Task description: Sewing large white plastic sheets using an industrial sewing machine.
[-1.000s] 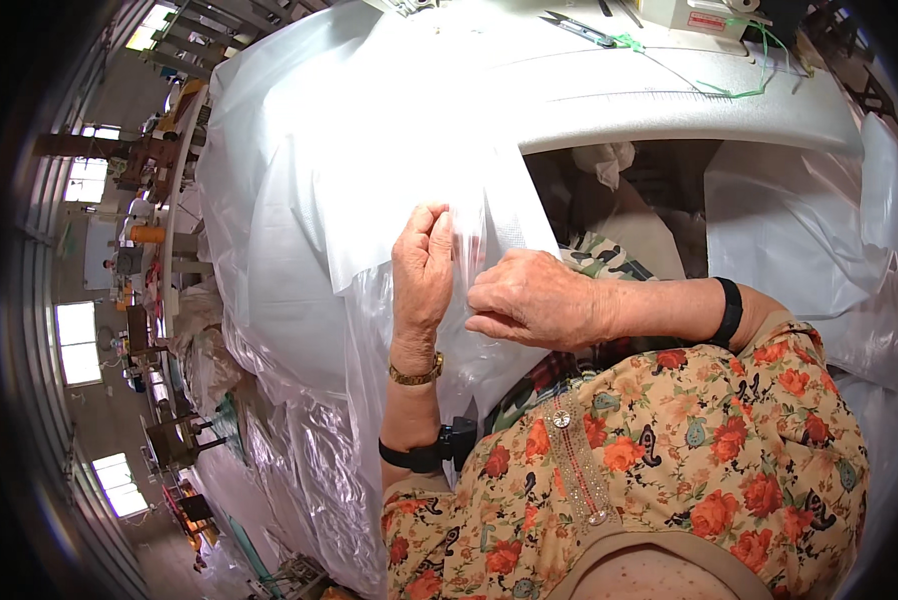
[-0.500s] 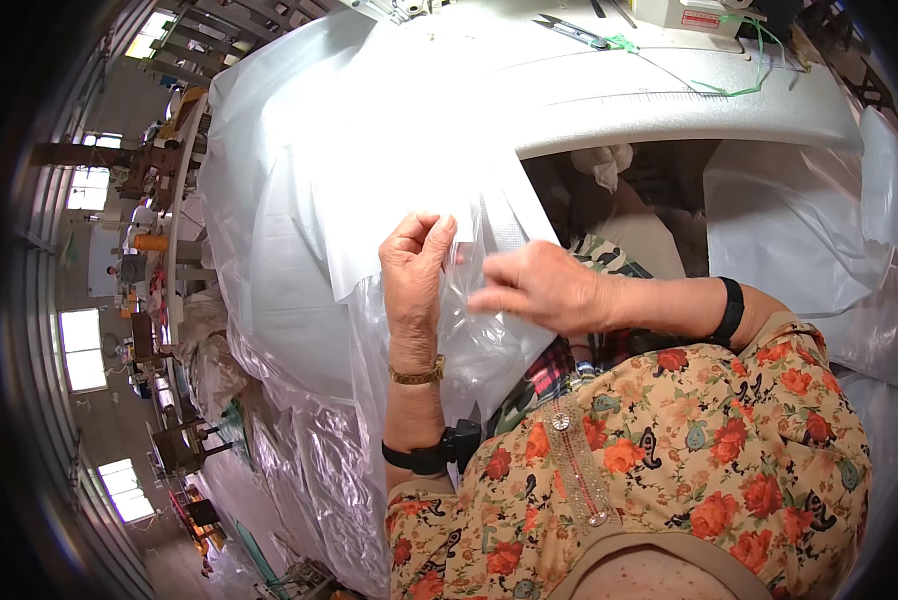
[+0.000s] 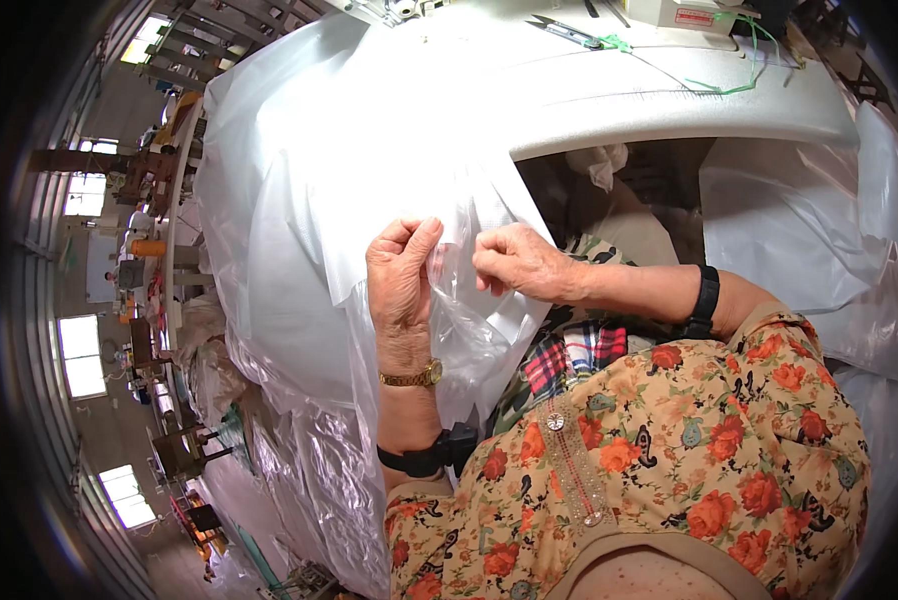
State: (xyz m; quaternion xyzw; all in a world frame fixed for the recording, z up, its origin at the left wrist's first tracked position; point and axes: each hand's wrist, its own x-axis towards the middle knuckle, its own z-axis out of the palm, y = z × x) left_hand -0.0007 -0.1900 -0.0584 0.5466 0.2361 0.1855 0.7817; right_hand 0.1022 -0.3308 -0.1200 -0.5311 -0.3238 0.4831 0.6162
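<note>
Both hands are now raised off the sheet: the left hand (image 3: pixel 401 275) and the right hand (image 3: pixel 517 262) pinch the edge of a clear plastic bag (image 3: pixel 469 330) between fingertips, in front of the chest. It is thin, glossy, crinkled film — best parted with small rubbing pulls.

Floral orange dress (image 3: pixel 669 440), gold wristwatch (image 3: pixel 414 377), black wristbands (image 3: pixel 706 300) on both arms.

Two bare hands, the left hand (image 3: pixel 401 275) and the right hand (image 3: pixel 517 265). One clear plastic sheet (image 3: pixel 349 160) over one white work table (image 3: pixel 659 100). One gold wristwatch (image 3: pixel 414 377), two black wrist bands (image 3: pixel 707 300), one pair of scissors (image 3: pixel 567 32).
</note>
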